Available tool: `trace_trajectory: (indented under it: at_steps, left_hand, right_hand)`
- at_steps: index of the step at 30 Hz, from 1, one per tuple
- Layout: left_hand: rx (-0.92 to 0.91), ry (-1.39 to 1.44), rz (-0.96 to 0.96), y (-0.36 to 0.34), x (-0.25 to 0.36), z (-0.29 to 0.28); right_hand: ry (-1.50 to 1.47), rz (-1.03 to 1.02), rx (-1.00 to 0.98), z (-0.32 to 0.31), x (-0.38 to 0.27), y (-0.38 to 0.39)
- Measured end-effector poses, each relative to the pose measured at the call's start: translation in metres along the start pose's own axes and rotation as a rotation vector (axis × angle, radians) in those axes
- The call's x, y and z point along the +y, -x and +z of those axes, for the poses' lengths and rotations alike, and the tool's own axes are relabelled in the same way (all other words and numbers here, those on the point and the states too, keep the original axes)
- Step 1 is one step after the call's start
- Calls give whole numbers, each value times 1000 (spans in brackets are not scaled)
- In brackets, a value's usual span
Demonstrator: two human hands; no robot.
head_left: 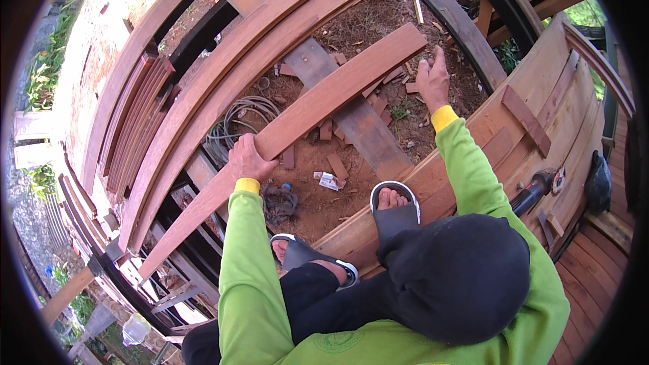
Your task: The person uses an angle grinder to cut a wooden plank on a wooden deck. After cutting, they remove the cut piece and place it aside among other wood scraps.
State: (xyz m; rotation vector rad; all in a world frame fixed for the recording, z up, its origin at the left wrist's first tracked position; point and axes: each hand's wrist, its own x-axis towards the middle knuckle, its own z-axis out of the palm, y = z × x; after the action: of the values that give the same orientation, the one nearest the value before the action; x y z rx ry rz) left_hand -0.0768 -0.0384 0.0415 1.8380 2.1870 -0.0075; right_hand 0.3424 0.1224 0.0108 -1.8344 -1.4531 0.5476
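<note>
A long reddish-brown wooden plank (pixel 345 88) slants across the frame from lower left to upper right. My left hand (pixel 251 159) is closed over its middle stretch, with the fingers over the top edge. My right hand (pixel 433 82) is raised just beyond the plank's upper right end, apart from it. Its index finger is stretched out and the other fingers are loosely bent, with nothing visible in them. Under the plank runs a dark, stained crossbeam (pixel 368 132).
Curved joists (pixel 284 17) and a stack of narrow boards (pixel 135 118) lie to the left. Below, bare soil holds offcuts (pixel 337 165) and coiled cable (pixel 247 111). On the right-hand boards (pixel 574 115) rests a power tool with a disc (pixel 534 189). My sandalled feet stand at the opening's edge.
</note>
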Motion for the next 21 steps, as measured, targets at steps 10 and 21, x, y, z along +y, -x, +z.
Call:
trace_trajectory:
  at_steps: [10,21]
  left_hand:
    - [21,-2,24,0,0,-1]
    - [23,8,57,-3,-4,0]
  right_hand:
    - [88,72,-17,37,4,-6]
    - [-319,332,-242,51,51,-3]
